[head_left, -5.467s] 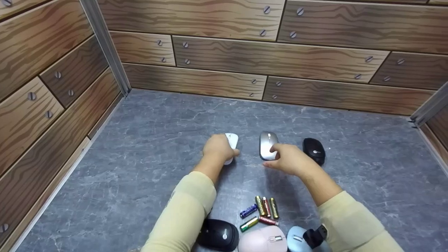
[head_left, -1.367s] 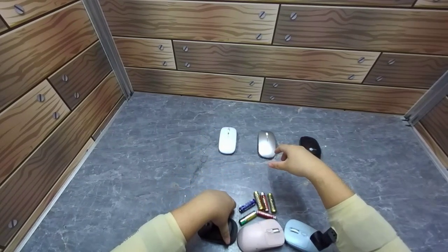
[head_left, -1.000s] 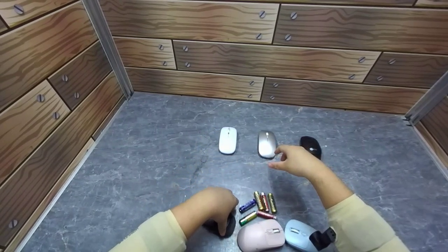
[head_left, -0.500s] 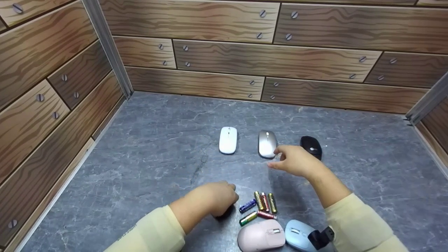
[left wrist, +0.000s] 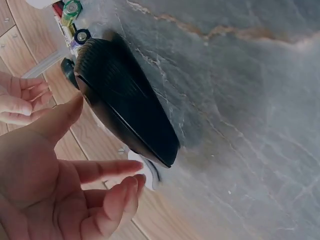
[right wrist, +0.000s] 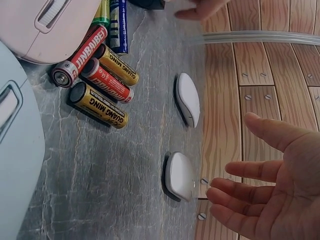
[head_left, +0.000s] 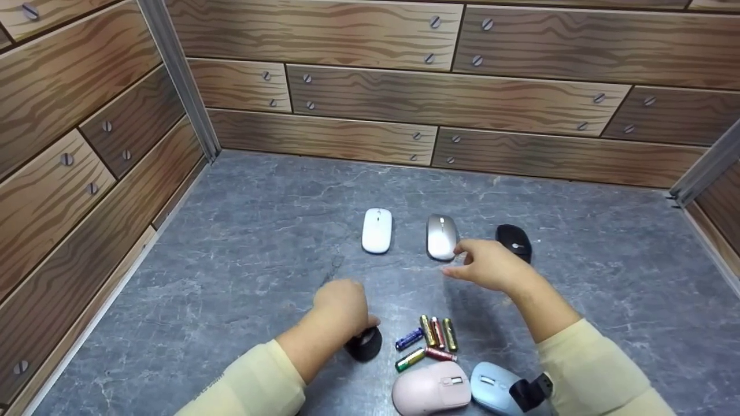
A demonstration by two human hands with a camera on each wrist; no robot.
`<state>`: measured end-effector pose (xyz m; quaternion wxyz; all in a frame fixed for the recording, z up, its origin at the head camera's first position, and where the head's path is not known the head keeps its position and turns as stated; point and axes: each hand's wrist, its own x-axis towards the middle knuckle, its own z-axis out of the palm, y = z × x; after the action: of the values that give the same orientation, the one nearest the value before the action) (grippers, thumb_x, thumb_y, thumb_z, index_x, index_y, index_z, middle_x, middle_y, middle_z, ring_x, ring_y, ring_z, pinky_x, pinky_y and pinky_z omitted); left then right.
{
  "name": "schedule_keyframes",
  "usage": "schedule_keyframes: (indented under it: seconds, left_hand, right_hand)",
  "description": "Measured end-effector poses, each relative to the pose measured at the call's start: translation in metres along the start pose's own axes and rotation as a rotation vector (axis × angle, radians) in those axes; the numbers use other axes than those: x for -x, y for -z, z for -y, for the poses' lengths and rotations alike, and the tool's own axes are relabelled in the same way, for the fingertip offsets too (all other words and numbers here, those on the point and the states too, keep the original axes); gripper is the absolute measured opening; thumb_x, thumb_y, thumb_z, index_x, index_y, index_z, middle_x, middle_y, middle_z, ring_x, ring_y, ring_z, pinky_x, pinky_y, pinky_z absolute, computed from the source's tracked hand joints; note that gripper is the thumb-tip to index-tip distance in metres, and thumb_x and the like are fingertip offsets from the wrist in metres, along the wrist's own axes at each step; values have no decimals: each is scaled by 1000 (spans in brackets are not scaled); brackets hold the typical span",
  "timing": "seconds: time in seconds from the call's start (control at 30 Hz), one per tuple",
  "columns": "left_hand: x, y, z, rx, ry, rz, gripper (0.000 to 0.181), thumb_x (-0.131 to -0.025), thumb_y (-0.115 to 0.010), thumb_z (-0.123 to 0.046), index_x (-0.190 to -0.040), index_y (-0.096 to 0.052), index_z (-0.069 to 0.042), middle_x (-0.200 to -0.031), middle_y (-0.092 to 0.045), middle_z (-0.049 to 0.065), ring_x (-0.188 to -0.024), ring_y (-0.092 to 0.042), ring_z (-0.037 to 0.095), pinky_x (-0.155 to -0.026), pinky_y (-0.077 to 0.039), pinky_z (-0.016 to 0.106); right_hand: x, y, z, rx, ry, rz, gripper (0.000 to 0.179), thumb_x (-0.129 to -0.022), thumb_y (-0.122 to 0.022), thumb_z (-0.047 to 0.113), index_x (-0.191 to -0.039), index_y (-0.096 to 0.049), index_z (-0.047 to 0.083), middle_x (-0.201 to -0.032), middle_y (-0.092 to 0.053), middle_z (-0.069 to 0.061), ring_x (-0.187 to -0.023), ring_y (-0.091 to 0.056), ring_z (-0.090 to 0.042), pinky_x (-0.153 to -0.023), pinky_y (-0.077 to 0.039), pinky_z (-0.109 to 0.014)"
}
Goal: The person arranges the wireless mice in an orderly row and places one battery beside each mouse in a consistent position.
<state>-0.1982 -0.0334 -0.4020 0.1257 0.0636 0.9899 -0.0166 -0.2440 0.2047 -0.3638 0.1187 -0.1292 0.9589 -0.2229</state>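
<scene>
In the head view my left hand (head_left: 341,306) is on the far left part of a black computer mouse (head_left: 367,345), hiding some of it. The left wrist view shows this black mouse (left wrist: 125,95) with my thumb against its edge and my fingers curled near its other end. My right hand (head_left: 488,266) hovers beside a silver mouse (head_left: 441,237), holding nothing. Its fingers hang loosely bent and apart in the right wrist view. A white mouse (head_left: 377,231) lies left of the silver one; another black mouse (head_left: 513,241) lies behind my right hand.
Several batteries (head_left: 450,335) lie near the middle front. A pink mouse (head_left: 430,390) and a light blue mouse (head_left: 494,384) lie at the front edge, the blue one partly behind my wrist camera (head_left: 531,393). Wood-patterned walls (head_left: 358,92) bound the grey table (head_left: 260,231).
My left hand released the white mouse, went to the black mouse at the front and brought it forward, away from the pink one. It has since turned leftward. My right hand stays nearly still.
</scene>
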Motion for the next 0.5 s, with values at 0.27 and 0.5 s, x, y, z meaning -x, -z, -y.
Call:
schedule_keyframes:
  seconds: [0.27,0.5]
  left_hand:
    - [3,-3,-3,49,42,71,59,-69,-64,-63,-87,-65,-7,-82,-63,7,-81,-61,24,-67,-52,39]
    - [6,1,-5,82,-18,71,62,-64,-72,-57,-100,-61,-8,-86,-62,9,-83,-60,26,-70,-51,41]
  right_hand:
    - [0,1,2,-5,-5,9,50,-82,-65,40,-110,-57,0,-90,-61,-11,-76,-57,-21,-64,-48,-37]
    - [1,0,1,6,12,-1,48,-81,-65,42,-105,-58,1,-81,-60,-6,-73,-56,-19,-63,-47,-35]
